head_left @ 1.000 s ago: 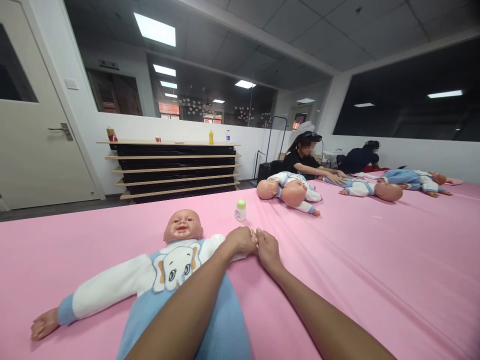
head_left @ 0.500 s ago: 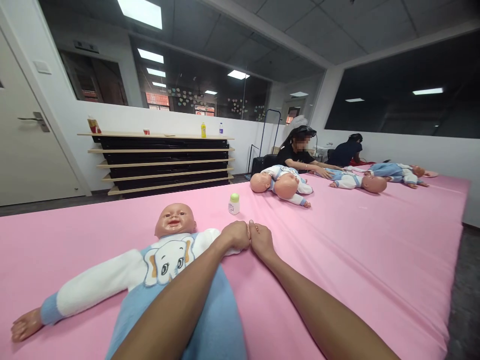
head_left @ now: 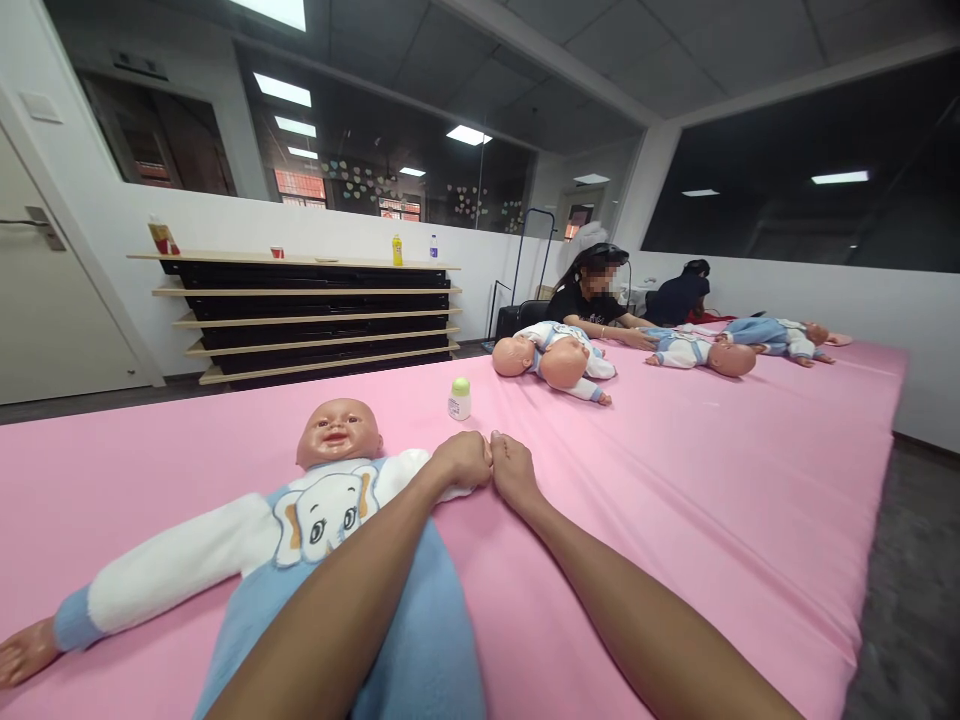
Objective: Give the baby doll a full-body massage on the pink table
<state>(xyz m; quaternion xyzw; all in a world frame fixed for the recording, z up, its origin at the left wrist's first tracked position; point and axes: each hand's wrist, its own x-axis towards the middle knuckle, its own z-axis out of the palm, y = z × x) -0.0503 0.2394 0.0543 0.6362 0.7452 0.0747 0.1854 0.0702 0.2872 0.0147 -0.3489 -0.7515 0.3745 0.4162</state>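
Note:
A baby doll [head_left: 339, 432] in a white and blue suit with an elephant on the chest lies on its back on the pink-covered table [head_left: 675, 500]. My left hand [head_left: 463, 460] is closed around the doll's outstretched arm, at the cuff end of the white sleeve. Right beside it, my right hand [head_left: 514, 468] is closed with its thumb up, around the doll's hand, which is mostly hidden by my fingers. Just beyond my hands stands a small bottle [head_left: 460, 400] with a green cap. The doll's other arm [head_left: 165, 560] stretches out to the left.
Two more dolls [head_left: 551, 358] lie heaped together farther back. Others, such as a doll [head_left: 705, 352] at the right, lie near a seated person [head_left: 592, 300]; another person [head_left: 681, 293] sits behind. A stack of boards [head_left: 315, 310] holding bottles stands along the wall.
My view has shifted slightly, so the whole scene sits a little left and higher. Both hands keep their hold on the doll's arm and hand.

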